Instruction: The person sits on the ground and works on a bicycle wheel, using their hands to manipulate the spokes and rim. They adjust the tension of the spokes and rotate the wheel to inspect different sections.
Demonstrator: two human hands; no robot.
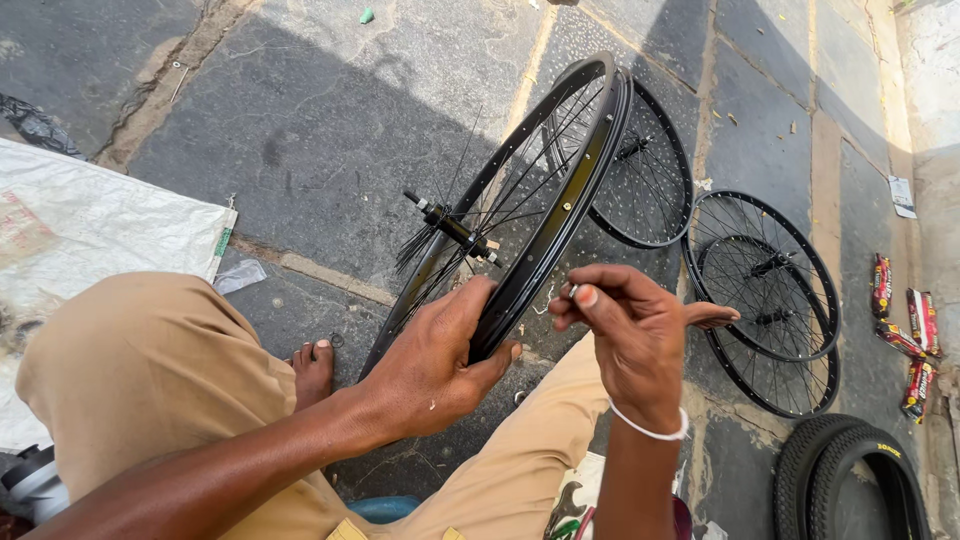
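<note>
A black bicycle wheel rim [560, 210] with loose spokes and a hub [452, 226] stands upright between my knees. My left hand [435, 365] grips the near edge of the rim. My right hand [625, 330] is just right of the rim, its thumb and fingers pinched on a small metal piece, probably a spoke nipple [573, 291]. A white band circles my right wrist. My bare foot [313, 368] rests on the stone floor below the rim.
More spoked black wheels lie on the stone paving behind [650, 170] and to the right [770, 300]. Black tyres [850, 480] sit bottom right, red packets [905, 335] at the right edge, a white sack [90, 230] on the left.
</note>
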